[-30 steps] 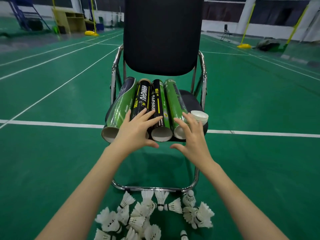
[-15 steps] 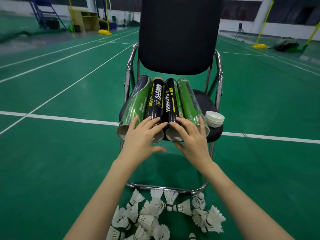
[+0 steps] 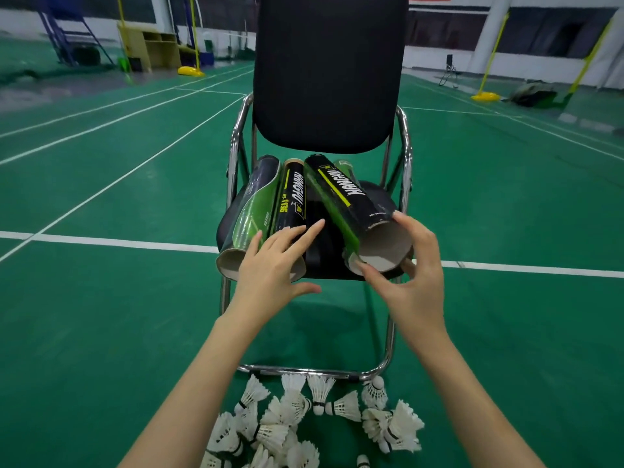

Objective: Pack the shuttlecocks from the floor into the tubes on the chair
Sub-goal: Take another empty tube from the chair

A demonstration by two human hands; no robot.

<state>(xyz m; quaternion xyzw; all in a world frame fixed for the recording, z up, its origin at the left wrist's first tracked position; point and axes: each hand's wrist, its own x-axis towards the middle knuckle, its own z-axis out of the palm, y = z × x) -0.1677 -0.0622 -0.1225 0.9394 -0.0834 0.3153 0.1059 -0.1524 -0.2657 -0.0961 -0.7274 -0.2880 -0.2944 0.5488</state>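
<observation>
On the chair seat (image 3: pixel 378 197), in the head view, the right hand (image 3: pixel 410 282) is curling its grip around the open mouth of a black tube (image 3: pixel 351 201), whose long axis is running from 5 o'clock up to 11 o'clock. The left hand (image 3: pixel 273 268) is resting spread on the neighbouring tubes (image 3: pixel 270 204). The shuttlecocks (image 3: pixel 304 423) are lying on the floor (image 3: pixel 101 315) at 6 o'clock, nearer both wrists.

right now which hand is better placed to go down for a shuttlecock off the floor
Left. The left hand only rests flat on the seated tubes, while the right hand grips the lifted black cardboard tube; white feather shuttlecocks lie below.
</observation>
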